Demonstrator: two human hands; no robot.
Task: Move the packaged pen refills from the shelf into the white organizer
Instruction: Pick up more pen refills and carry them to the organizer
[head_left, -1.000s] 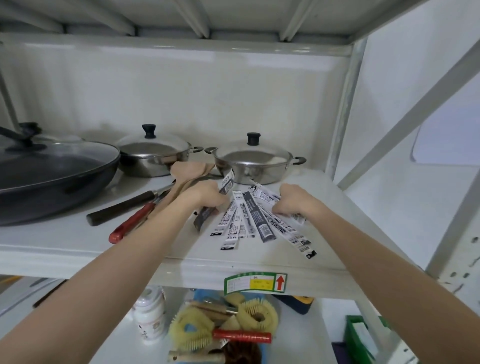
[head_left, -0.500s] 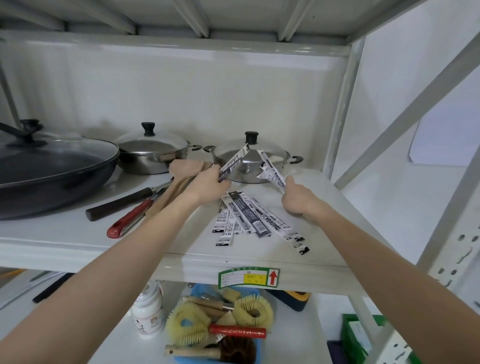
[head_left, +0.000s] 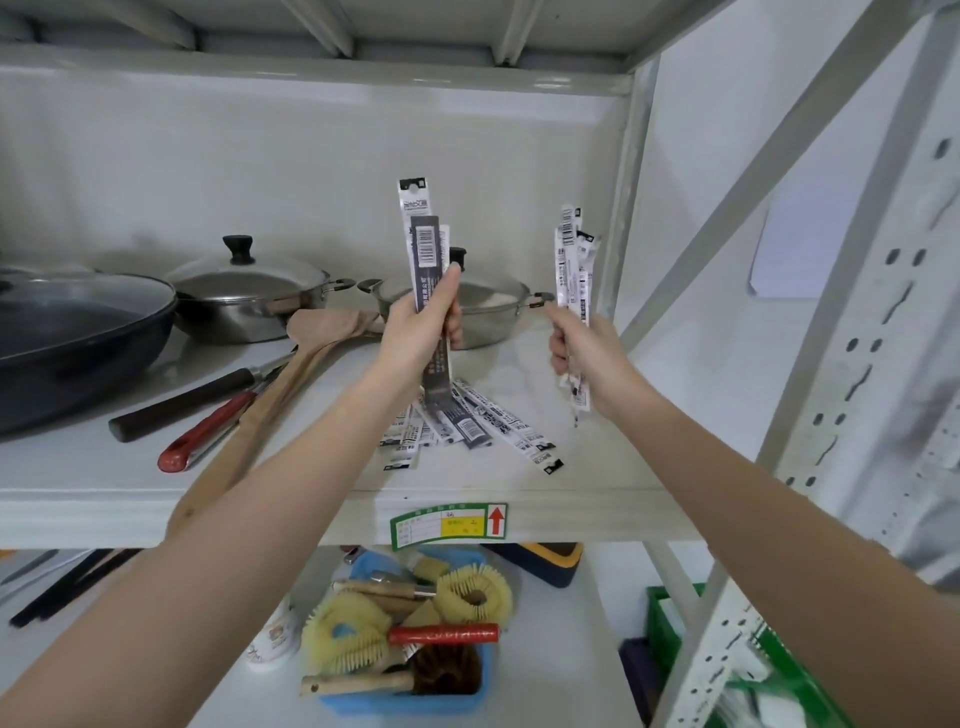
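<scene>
My left hand (head_left: 420, 332) grips a small bunch of packaged pen refills (head_left: 423, 244), held upright above the shelf; one pack is dark, the others white. My right hand (head_left: 584, 345) holds another upright bunch of white refill packs (head_left: 571, 260). Several more refill packs (head_left: 467, 423) lie fanned out on the white shelf (head_left: 311, 499) below and between my hands. No white organizer is in view.
On the shelf stand two lidded steel pots (head_left: 249, 291) (head_left: 493, 306), a dark pan (head_left: 67, 332), a wooden spatula (head_left: 311, 338), and red- and black-handled tools (head_left: 208, 426). A blue tray of brushes (head_left: 410, 634) sits on the lower shelf. A shelf post (head_left: 623, 208) rises at right.
Both hands have lifted their refill packs from just above the shelf to upright positions, well clear of the pile. The pile on the shelf is smaller.
</scene>
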